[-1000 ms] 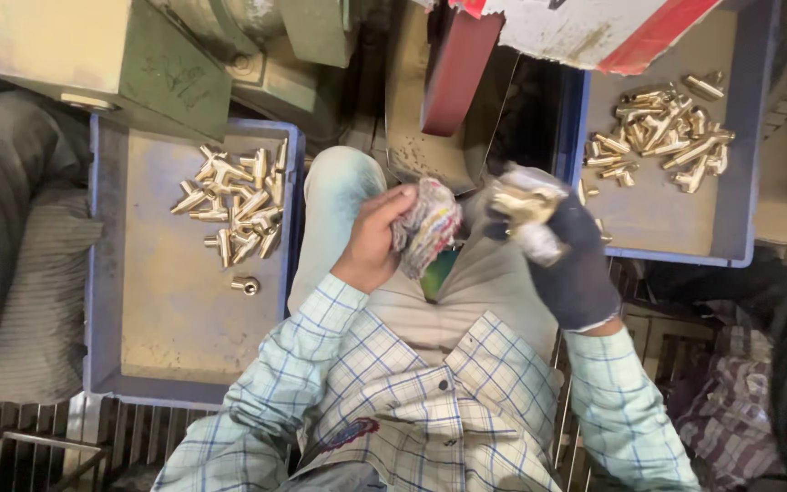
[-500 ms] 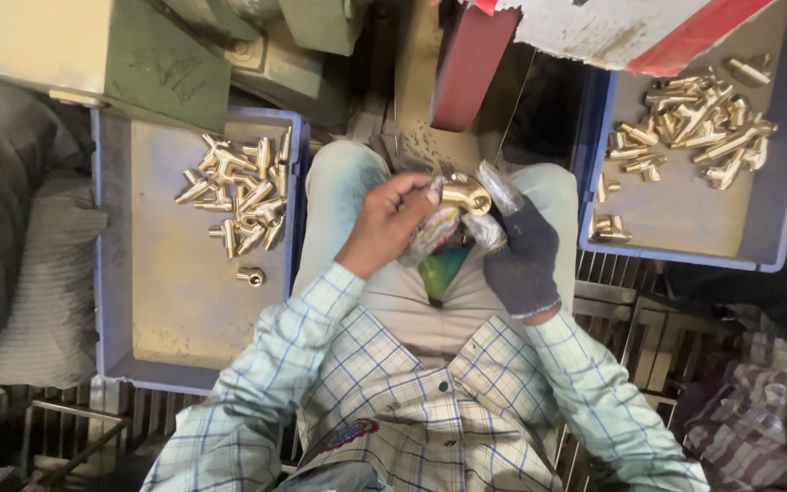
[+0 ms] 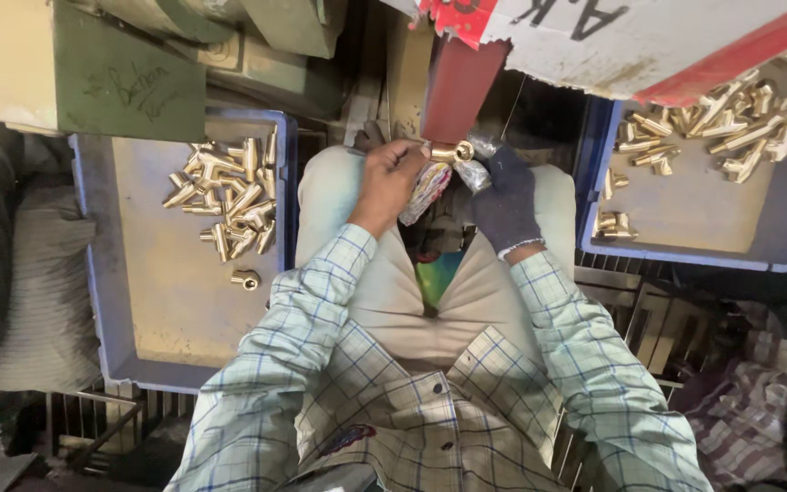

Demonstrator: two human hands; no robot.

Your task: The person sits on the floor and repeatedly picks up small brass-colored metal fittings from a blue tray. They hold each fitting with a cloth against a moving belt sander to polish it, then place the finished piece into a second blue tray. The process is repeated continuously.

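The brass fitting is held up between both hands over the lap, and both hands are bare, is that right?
Not quite. In the head view the brass fitting is held between both hands over the lap, but only the left hand is bare; the right hand wears a dark glove.

Dim overhead light, dark shadowed corners, slight blur, edges stretched.

Right tray (image 3: 685, 251): far corner hidden under the white-and-red board (image 3: 630, 46), so part of its brass fittings (image 3: 712, 118) pile is covered; right edge cut off by the frame. Left tray (image 3: 138, 301): far edge tucked under a green box (image 3: 129, 87). Brass piece (image 3: 451, 152) mostly wrapped by fingers (image 3: 403, 159) and patterned cloth (image 3: 425, 187); shape can't be told. Gloved right hand (image 3: 505, 196): palm side not visible. Dark shape at the bottom right corner is blurred, unidentifiable.
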